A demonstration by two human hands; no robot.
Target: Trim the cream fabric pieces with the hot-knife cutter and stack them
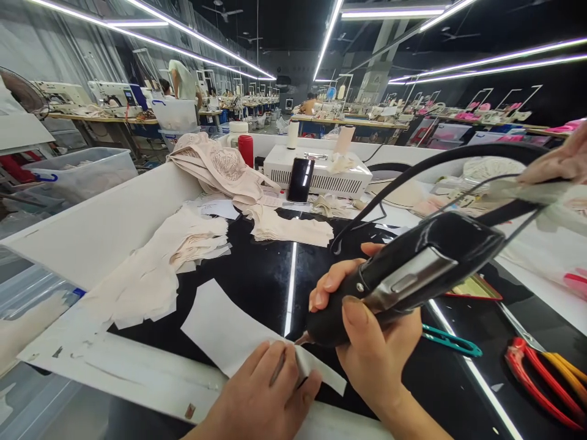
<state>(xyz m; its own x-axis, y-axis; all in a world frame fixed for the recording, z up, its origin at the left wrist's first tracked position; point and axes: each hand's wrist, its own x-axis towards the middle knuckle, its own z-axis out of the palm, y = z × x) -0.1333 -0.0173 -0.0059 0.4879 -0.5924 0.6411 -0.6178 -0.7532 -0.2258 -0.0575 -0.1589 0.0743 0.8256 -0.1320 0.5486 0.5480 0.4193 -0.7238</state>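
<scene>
Right hand (367,342) gripping tool (403,281), left hand (261,397) flat

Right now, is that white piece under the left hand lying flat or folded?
Flat: the white piece lies spread on the black table, pinned by the left hand.

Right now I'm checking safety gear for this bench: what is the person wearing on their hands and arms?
Nothing that shows. The left hand and right hand are bare: no gloves, rings or watch visible. Both wrists are uncovered, with no sleeve in view. The fingernails are short and look unpainted.
</scene>
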